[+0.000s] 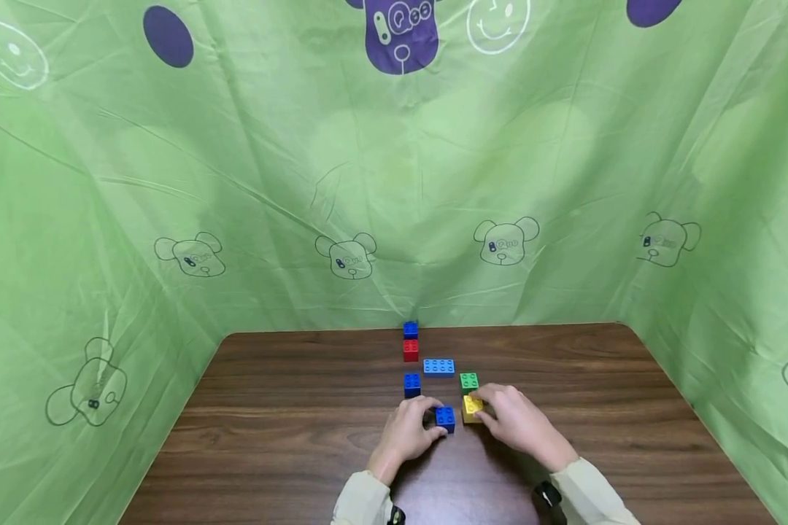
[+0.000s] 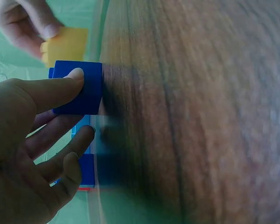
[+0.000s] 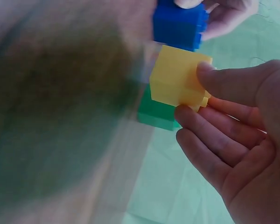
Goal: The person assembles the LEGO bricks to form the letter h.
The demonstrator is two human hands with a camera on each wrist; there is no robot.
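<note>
Between thumb and fingers, my left hand (image 1: 407, 432) pinches a dark blue toy building brick (image 1: 445, 417), studs up. In the left wrist view the thumb presses the near face of that brick (image 2: 84, 95). My right hand (image 1: 517, 419) pinches a yellow building brick (image 1: 471, 410) just to the right of the blue one, with a narrow gap between them. A green brick (image 1: 469, 382) sits right behind the yellow brick. In the right wrist view, the yellow brick (image 3: 177, 77) partly hides the green brick (image 3: 156, 112).
Another dark blue brick (image 1: 411, 385) stands behind my left hand. A light blue long brick (image 1: 438, 367) lies farther back. Beyond it, a red brick (image 1: 410, 350) and a blue brick (image 1: 410, 330) line up toward the wooden table's (image 1: 289, 408) back edge. Green cloth (image 1: 394, 182) hangs around the table.
</note>
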